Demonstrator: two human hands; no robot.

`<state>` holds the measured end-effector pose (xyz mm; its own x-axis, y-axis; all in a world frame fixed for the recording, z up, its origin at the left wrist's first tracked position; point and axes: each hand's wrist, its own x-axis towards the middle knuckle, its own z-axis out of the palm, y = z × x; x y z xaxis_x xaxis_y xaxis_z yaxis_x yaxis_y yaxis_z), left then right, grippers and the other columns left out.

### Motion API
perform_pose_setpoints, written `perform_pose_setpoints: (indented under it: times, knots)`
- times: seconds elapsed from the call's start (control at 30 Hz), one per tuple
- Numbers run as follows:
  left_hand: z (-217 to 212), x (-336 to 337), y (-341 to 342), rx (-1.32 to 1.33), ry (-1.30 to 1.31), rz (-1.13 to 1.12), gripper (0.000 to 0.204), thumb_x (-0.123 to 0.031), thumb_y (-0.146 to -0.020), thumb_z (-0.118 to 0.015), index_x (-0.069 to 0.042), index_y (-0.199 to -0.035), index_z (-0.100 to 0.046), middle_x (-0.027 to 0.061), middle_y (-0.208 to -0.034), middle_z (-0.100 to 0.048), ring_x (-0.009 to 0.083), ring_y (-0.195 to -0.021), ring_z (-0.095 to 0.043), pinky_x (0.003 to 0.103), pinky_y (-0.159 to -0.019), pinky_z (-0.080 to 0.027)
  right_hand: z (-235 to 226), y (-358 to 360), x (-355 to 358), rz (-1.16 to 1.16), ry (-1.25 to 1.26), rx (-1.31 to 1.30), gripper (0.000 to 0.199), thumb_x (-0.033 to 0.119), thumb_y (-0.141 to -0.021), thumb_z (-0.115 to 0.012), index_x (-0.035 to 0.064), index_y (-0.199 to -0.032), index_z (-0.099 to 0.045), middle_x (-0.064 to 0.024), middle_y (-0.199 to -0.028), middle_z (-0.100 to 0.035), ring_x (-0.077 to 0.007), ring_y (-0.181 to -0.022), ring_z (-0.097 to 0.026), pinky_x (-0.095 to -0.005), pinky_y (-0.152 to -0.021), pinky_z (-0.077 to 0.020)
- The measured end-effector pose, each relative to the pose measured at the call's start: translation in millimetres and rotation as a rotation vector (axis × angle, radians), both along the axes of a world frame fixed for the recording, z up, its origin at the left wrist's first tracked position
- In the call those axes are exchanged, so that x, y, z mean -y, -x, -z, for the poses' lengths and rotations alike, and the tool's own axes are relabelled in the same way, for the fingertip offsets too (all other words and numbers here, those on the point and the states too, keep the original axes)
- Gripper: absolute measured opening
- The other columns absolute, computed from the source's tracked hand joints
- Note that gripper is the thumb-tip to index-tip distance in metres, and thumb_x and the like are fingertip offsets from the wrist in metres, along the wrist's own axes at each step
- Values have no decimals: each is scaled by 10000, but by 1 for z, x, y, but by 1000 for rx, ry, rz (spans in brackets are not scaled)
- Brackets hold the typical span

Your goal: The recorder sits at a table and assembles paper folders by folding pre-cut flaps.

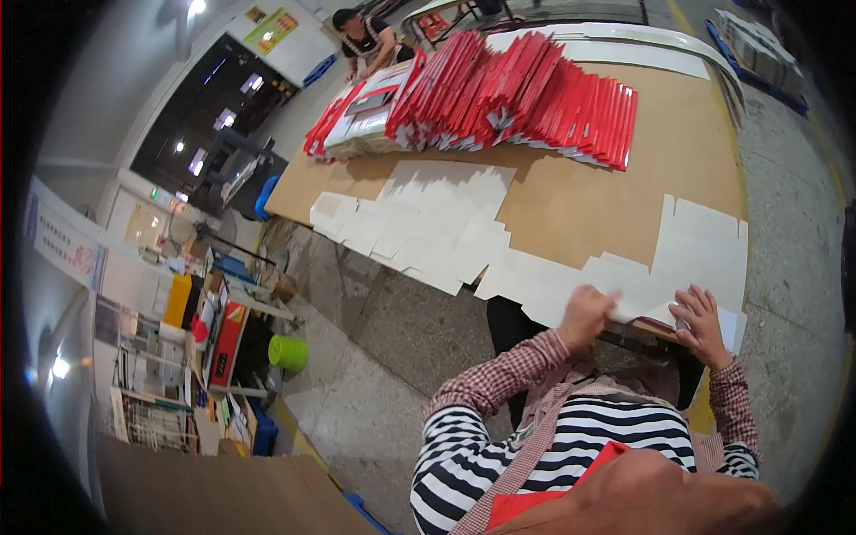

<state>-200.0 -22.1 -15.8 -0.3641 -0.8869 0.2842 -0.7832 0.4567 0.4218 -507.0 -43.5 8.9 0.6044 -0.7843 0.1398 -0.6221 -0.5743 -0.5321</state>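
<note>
At the table's near edge, my left hand (588, 316) is closed, its fingers curled at the edge of a white card sheet (644, 301). That sheet looks bent up between my hands, with a dark reddish strip showing under it. My right hand (702, 326) lies to the right with fingers apart, touching the sheet near the table's corner. Other white notched card sheets (446, 223) lie overlapping along the near edge. Beyond them stands a long, leaning row of red-and-white folded card pieces (517, 94).
The brown-topped table (571, 209) runs away from me. A person (370, 45) works at its far left. Long white strips (615, 55) lie along the far edge. A green bin (287, 353) and cluttered shelving stand left; a loaded blue pallet (756, 58) sits far right.
</note>
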Motion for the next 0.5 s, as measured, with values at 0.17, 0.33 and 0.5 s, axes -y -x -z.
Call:
perform_pose_setpoints:
  times: [0.17,0.33,0.5]
  knots:
    - [4,19,19,-152,128,-177,248,-115,-766,-632,-90,-1012,-625,90,-1032,-612,290,-1003,-547,432,-832,-398,-4,-3,-2,10,10,-64,533,519,-846,-538,117,-1188,-610,-120,-1414,-418,-358,-1372,-263,-537,-1124,-97]
    - [5,-23,70,153,161,225,688,-318,-788,-667,-83,-1374,-393,152,-1465,-308,399,-1341,-276,618,-1048,-222,-20,6,-25,256,267,-164,509,318,-790,-673,103,-1239,-566,-176,-1525,-209,-334,-1412,-185,-520,-1138,-75]
    - [-7,-10,81,193,-3,270,1130,-506,-619,-769,-47,-1469,-181,143,-1530,-182,412,-1398,-148,647,-1067,-149,22,50,-45,877,331,725,530,226,-887,-613,38,-1344,-422,-117,-1464,-326,-290,-1332,-337,-437,-1106,-259]
